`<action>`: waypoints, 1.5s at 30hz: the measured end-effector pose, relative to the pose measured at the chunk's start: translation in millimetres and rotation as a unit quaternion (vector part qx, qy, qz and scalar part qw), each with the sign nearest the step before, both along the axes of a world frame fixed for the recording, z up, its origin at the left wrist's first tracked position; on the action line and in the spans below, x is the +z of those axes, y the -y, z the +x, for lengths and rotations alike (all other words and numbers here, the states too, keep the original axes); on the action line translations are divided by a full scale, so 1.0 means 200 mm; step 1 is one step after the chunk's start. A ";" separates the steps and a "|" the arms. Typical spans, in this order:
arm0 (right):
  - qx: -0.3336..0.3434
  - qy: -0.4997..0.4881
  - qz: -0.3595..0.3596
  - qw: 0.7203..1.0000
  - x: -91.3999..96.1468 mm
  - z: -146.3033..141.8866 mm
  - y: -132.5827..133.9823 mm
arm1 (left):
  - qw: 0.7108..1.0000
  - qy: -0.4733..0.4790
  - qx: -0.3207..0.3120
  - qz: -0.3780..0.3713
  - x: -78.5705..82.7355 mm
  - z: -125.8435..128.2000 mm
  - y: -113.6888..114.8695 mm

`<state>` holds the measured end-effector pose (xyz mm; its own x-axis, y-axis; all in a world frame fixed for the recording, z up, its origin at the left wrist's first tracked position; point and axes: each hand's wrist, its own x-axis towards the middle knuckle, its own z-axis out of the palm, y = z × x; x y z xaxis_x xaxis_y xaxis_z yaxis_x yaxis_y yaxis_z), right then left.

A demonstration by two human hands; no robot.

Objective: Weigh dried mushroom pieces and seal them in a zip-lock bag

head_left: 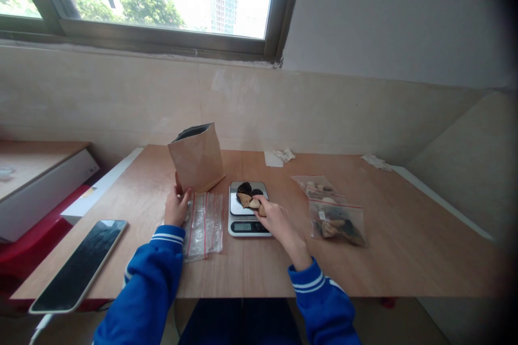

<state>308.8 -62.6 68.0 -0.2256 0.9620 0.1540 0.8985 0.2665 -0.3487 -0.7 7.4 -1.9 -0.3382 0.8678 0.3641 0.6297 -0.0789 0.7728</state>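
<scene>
**Fingers on the chunks at a digital kitchen scale**

The right hand, in a blue sleeve, reaches the scale from about 4 o'clock. Its fingers are drawn narrow over a heap of dark-and-tan chunks on the steel platform, and the fingertips touch the nearest pieces; whether they grip, I cannot tell. The left hand sits at the scale's 9 o'clock, fingers narrowly parted against the lower corner of a tilted kraft paper bag. Whether it holds the bag, I cannot tell.

A flat clear zip bag with red seal lines lies just beside that hand. At the scale's 2 and 3 o'clock lie two more zip bags holding similar pieces. On the plywood table, a black tablet sits at 8 o'clock and white tissue scraps at 12.
</scene>
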 end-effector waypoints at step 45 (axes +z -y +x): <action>0.023 -0.295 0.006 0.955 -0.08 0.05 0.06 | 1.000 -0.005 -0.001 -0.003 0.01 0.01 0.01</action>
